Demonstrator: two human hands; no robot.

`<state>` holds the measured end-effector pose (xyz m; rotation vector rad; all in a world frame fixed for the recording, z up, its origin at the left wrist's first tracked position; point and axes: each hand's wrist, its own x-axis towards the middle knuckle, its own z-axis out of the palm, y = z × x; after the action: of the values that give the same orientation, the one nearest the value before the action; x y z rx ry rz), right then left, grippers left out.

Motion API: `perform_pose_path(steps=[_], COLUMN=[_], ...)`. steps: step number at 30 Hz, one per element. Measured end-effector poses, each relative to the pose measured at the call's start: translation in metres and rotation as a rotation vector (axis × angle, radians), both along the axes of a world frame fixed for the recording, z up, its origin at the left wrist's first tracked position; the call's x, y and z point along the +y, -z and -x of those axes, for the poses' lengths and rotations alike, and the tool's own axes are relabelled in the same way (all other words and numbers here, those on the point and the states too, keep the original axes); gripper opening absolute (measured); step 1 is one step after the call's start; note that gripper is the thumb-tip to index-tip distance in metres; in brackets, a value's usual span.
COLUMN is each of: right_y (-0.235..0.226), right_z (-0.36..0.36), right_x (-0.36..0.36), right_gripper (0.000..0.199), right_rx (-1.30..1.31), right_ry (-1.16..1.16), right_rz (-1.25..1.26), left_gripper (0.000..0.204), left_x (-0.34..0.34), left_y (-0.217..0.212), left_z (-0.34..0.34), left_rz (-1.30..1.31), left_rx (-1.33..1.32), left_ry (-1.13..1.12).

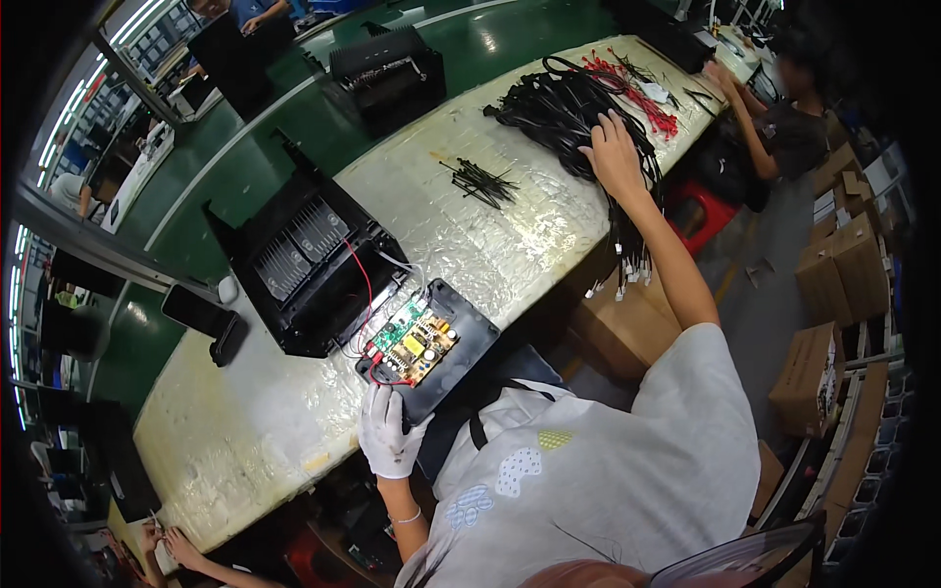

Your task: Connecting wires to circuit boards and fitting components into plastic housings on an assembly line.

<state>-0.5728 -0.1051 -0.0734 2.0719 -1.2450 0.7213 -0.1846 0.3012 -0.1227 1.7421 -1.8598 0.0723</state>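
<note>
Black cable bundle (554, 110), 1 o'clock on desk (564, 230) | right hand (616, 157): fingers apart, over bundle | gloved left hand (389, 431), 7 o'clock: fingers at edge of black panel (474, 331), cannot tell if clamped | circuit board (417, 345) on panel | black housing (312, 257), panel's 10 o'clock

Smooth plastic-looking panel (474, 331), glossy wrinkled film (544, 230)
</note>
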Motion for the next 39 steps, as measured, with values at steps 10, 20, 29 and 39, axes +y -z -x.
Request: perform_pose_path(steps=[10,20,29,39], right_y=[-0.094,-0.129,-0.032,-0.009], right_z=[0.02,-0.078,-0.131,-0.187], right_x=[0.069,0.257,0.219,0.203], right_gripper=[0.01,0.021,0.044,0.022], right_rx=[-0.467,-0.163,-0.964,-0.716], right_ry=[-0.223,-0.813,-1.308,-1.338], right_rz=[-0.013,-0.316,-1.746,-1.618], left_gripper=[0.043,0.075,0.038,0.027], left_x=[-0.013,-0.147,-0.174,-0.169], left_y=[-0.015,-0.133,-0.205,-0.259], left_z=[0.025,0.133,0.028,-0.035], left_rz=[0.407,-0.68,0.484,0.889], left_rx=[0.701,2.34,1.671,1.551], left_ry=[-0.015,0.62,0.802,0.304])
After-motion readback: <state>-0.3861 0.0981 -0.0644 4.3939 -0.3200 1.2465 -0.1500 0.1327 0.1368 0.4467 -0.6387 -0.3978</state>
